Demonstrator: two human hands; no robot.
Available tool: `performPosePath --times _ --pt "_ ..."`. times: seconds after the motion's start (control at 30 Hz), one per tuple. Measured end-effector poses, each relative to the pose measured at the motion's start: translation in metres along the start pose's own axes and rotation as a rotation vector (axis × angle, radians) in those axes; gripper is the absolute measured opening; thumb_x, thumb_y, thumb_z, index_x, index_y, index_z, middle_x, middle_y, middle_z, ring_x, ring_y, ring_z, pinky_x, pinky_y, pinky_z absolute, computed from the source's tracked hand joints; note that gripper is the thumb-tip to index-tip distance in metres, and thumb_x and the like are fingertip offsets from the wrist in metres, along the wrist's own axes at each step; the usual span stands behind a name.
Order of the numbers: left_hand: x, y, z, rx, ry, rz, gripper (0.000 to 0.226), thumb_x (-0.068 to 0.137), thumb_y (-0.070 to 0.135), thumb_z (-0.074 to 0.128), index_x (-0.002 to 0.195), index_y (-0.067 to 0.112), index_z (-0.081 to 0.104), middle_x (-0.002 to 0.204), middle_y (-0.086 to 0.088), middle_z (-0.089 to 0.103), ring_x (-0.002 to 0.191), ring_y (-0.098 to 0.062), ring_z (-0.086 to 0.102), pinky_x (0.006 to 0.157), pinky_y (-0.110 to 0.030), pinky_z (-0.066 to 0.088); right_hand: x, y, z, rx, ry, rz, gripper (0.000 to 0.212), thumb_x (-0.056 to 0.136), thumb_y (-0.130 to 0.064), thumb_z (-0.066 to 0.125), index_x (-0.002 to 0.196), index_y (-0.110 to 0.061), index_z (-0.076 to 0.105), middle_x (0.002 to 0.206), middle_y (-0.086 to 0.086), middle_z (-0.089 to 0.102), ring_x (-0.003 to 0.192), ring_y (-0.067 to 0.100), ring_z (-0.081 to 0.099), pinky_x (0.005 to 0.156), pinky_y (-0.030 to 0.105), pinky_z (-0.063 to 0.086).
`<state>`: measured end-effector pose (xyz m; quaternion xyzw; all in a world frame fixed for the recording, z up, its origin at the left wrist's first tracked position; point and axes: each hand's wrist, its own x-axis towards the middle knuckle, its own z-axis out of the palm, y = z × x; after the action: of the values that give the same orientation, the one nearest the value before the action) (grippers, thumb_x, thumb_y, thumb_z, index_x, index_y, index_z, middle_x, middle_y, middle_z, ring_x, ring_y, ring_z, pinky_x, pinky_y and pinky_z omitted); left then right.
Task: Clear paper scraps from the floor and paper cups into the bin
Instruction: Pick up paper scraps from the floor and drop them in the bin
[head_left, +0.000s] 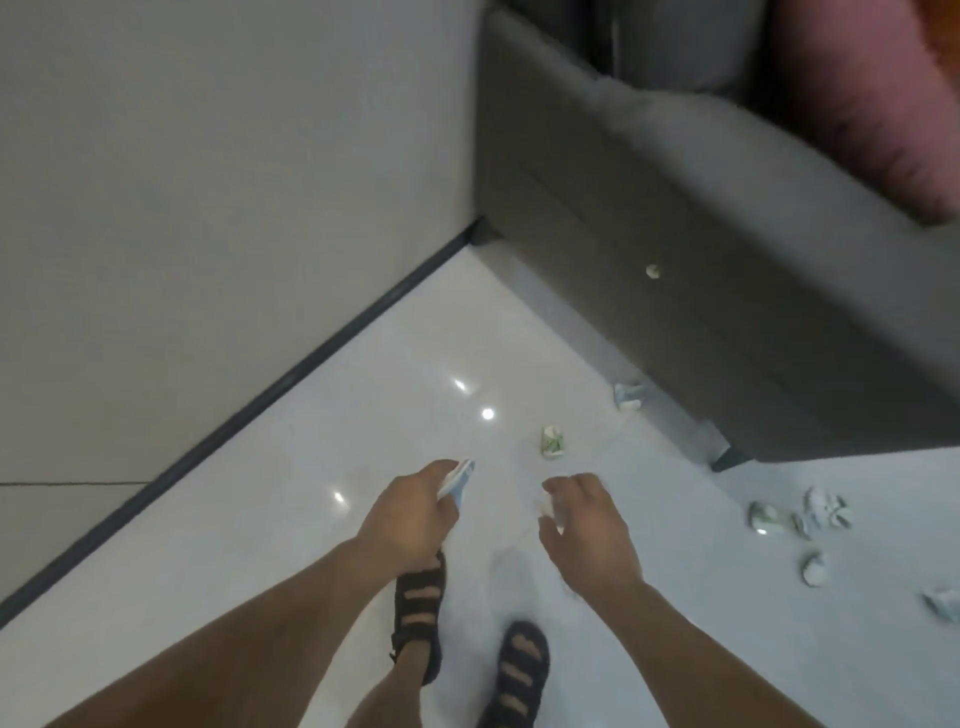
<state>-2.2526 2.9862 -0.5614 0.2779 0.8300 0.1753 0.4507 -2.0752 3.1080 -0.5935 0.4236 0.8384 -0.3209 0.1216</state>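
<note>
Several crumpled scraps are left on the floor (270, 493): a green-white scrap (553, 441) just ahead, a blue-white scrap (629, 396) at the sofa (727, 338) base, and a scrap cluster (800, 514) off right. Left hand (415, 512) grips a pale blue paper piece (460, 480). Right hand (587, 525) has its fingers curled, maybe on a white bit; cannot tell. Hands are apart. Bin is not in view. My read: most of the job remains.

Scrap (943, 604) cut by right edge; right hand (587, 527) contents unclear.

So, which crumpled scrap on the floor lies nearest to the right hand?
The green-and-white scrap, just ahead of the right hand; the others all lie farther off.
</note>
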Motion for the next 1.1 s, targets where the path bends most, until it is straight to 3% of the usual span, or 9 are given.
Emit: performPosePath --times 0.3,0.37,0.53,0.8,1.1 --pt "-0.169 0.001 -0.079 -0.171 0.299 -0.075 0.040 0.094 0.023 0.053 0.133 0.022 0.049 0.111 -0.005 0.063 0.090 -0.018 0.059 0.076 -0.025 0.049 -0.090 -0.136 -0.100 -0.038 0.001 -0.259 0.040 0.091 -0.019 0.059 0.131 -0.018 0.055 0.129 0.003 0.049 0.113 0.021 0.052 0.086 0.019 0.035" --pt "-0.209 -0.005 -0.084 -0.206 0.372 -0.115 0.039 0.092 0.023 0.053 0.131 0.024 0.050 0.107 -0.003 0.062 0.086 -0.019 0.058 0.068 -0.023 0.045 -0.115 -0.159 -0.111 -0.082 -0.013 -0.319 0.039 0.090 -0.020 0.059 0.129 -0.019 0.055 0.128 0.003 0.049 0.110 0.021 0.054 0.089 0.025 0.041" --pt "-0.303 -0.032 -0.088 -0.352 0.558 -0.203 0.035 0.090 0.025 0.054 0.125 0.027 0.053 0.106 -0.002 0.062 0.086 -0.020 0.059 0.063 -0.023 0.044 -0.168 -0.214 -0.109 -0.216 -0.069 -0.495 0.038 0.090 -0.023 0.059 0.128 -0.021 0.055 0.125 0.001 0.049 0.105 0.020 0.055 0.087 0.029 0.046" --pt "-0.462 -0.136 -0.087 -0.547 0.892 -0.347 0.034 0.089 0.021 0.055 0.124 0.025 0.055 0.099 0.001 0.060 0.083 -0.019 0.058 0.061 -0.023 0.045 -0.277 -0.329 -0.034 -0.331 -0.165 -0.798 0.037 0.089 -0.022 0.056 0.127 -0.022 0.055 0.124 0.000 0.050 0.110 0.019 0.053 0.081 0.024 0.037" --pt "-0.678 -0.315 -0.045 -0.696 1.174 -0.568 0.034 0.088 0.023 0.058 0.121 0.024 0.056 0.098 0.002 0.059 0.082 -0.017 0.058 0.060 -0.024 0.044 -0.471 -0.466 0.130 -0.435 -0.340 -1.166 0.039 0.088 -0.025 0.057 0.127 -0.024 0.056 0.123 -0.002 0.050 0.104 0.019 0.055 0.077 0.022 0.036"
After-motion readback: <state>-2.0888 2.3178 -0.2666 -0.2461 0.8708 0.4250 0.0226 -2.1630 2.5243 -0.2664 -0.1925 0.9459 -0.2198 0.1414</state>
